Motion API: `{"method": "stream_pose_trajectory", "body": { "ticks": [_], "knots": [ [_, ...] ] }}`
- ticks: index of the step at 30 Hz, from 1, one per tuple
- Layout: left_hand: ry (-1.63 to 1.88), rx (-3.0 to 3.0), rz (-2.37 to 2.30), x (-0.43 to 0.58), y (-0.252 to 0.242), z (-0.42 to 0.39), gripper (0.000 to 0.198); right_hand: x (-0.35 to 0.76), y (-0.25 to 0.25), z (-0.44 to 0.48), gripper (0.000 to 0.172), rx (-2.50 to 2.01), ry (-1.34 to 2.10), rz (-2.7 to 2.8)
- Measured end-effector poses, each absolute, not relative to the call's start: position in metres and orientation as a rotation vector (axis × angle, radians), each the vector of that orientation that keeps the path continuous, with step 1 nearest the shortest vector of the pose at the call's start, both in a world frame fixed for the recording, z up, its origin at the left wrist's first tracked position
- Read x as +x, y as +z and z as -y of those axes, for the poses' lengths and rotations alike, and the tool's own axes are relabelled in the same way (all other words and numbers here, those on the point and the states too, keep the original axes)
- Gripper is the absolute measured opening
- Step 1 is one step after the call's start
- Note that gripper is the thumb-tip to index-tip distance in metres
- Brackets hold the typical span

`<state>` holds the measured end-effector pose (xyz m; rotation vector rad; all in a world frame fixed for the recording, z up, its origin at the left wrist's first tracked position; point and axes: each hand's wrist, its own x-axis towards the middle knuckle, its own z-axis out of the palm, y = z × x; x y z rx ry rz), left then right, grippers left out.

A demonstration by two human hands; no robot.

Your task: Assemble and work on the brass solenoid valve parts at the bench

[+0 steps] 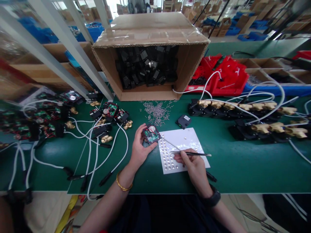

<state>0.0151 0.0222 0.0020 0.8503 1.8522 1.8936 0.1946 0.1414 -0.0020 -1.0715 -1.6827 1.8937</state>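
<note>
My left hand [140,149] is closed around an open black actuator housing [151,134] with a green circuit board and a round silver part facing up. From its right side a white cable [170,143] runs over a white sheet [193,137] and passes under my right hand [193,163]. Pinched in my right fingers is a pair of dark tweezers [199,154], held almost level over the sheet. Rows of small shiny round pieces [166,158] sit along the sheet's left side. A black connector [211,176] shows by my right wrist.
A black cover [183,121] lies behind the sheet, beside a heap of screws [156,111]. An open carton [150,94] of black parts stands behind. Open units with brass valves [106,138] and cables spread left; closed black units [252,132] line the right, before red bins [228,77].
</note>
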Motion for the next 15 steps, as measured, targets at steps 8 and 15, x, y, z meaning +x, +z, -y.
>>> {"method": "stream_pose_trajectory", "body": {
  "ticks": [8, 15],
  "knots": [
    [1.801, 0.95, -1.846, 0.011, 0.014, -0.019, 0.067, 0.2, 0.005, -0.141, 0.038, -1.046, 2.018, 1.467],
    [1.678, 1.087, -1.922, 0.017, 0.016, -0.013, 0.072, 0.17, 0.036, -0.157, 0.033, -0.927, 2.326, 1.064]
  ]
}}
